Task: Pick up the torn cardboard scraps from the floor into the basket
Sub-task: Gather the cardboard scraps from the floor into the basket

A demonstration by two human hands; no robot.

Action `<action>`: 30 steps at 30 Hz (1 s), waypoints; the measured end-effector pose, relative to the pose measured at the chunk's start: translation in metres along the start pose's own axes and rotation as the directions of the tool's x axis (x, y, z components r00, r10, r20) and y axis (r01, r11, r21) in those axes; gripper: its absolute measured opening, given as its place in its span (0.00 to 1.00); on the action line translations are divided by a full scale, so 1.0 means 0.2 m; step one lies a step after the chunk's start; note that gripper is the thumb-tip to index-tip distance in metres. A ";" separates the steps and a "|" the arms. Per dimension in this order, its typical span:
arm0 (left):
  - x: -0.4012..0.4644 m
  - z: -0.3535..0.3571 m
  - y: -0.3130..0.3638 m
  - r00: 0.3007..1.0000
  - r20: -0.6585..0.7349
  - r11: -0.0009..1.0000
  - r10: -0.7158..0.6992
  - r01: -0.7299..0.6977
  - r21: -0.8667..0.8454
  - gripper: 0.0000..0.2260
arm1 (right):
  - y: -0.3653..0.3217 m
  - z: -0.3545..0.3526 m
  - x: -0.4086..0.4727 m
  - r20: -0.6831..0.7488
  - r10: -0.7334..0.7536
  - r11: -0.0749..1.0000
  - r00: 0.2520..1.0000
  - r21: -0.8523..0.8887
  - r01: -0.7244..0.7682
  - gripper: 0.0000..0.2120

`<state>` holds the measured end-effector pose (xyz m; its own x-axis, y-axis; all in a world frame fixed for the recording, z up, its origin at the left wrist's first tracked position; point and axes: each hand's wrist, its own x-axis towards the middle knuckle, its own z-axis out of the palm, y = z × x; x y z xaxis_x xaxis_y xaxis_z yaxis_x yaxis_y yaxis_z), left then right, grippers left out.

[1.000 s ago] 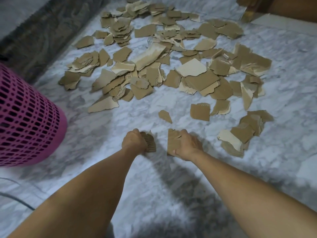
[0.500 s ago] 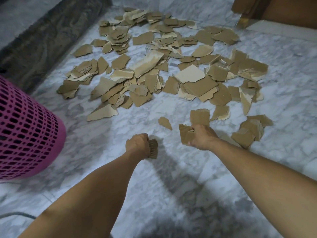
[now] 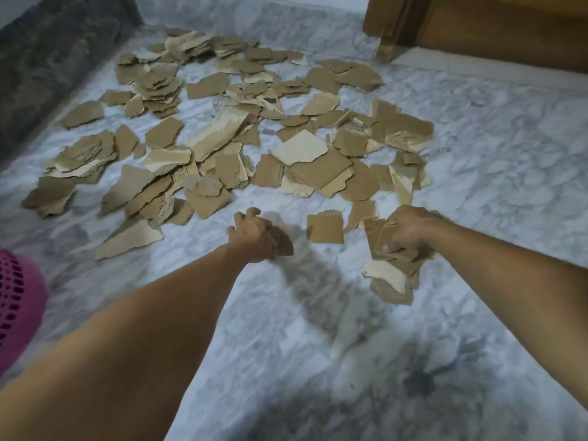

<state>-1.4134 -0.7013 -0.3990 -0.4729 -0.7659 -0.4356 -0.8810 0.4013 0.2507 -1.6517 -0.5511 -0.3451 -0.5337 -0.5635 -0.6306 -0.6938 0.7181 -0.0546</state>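
Torn brown cardboard scraps (image 3: 241,148) lie scattered in a broad, overlapping spread across the white-and-grey marbled floor (image 3: 496,173), reaching from just ahead of the hands to the far side of the room, many showing pale inner faces and ragged edges. The left hand (image 3: 253,232) is extended low over the floor with its fingers curled around a small ribbed corrugated scrap (image 3: 281,241), whose fluted edge sticks out on the thumb side. The right hand (image 3: 410,229) grasps a bunch of several flat brown cardboard pieces (image 3: 380,241), the thumb pressed on their front face; more pieces, one with a pale face (image 3: 386,272), lie below that bunch, and whether these are held or lying on the floor cannot be told. Between the two hands a squarish brown scrap with a ribbed top edge (image 3: 325,229) lies alone on the floor. The pink plastic lattice basket (image 3: 16,300) shows only partly at the left edge, well apart from both hands. A dark grey stone ledge (image 3: 54,52) borders the floor at far left, and brown wooden furniture (image 3: 483,23) stands at the top right.
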 end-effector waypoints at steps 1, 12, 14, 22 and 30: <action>0.02 0.01 0.02 1.000 0.014 1.000 0.011 -0.010 -0.012 0.24 | 0.05 -0.01 0.02 -0.017 0.027 1.000 0.999 0.016 -0.027 0.37; 0.21 0.15 0.35 0.919 0.096 0.901 0.382 -0.393 0.186 0.29 | 0.37 0.11 0.21 -0.035 0.082 0.978 0.996 0.194 -0.074 0.44; 0.21 0.18 0.41 0.903 0.113 0.879 0.415 -0.430 0.204 0.31 | 0.38 0.15 0.23 -0.082 0.100 0.977 0.992 0.196 -0.082 0.45; 0.22 0.23 0.50 0.938 -0.012 0.931 0.347 -0.343 0.130 0.21 | 0.38 0.15 0.26 -0.117 0.060 0.982 0.991 0.187 -0.037 0.40; 0.24 0.19 0.60 0.894 0.042 0.880 0.446 -0.446 0.165 0.21 | 0.38 0.17 0.24 -0.158 0.107 0.978 0.982 0.194 -0.075 0.38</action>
<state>-1.5425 -0.6709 -0.4226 -0.8161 -0.4848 -0.3146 -0.5669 0.7774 0.2724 -1.7135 -0.5099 -0.4053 -0.6743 -0.5408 -0.5028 -0.5444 0.8241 -0.1563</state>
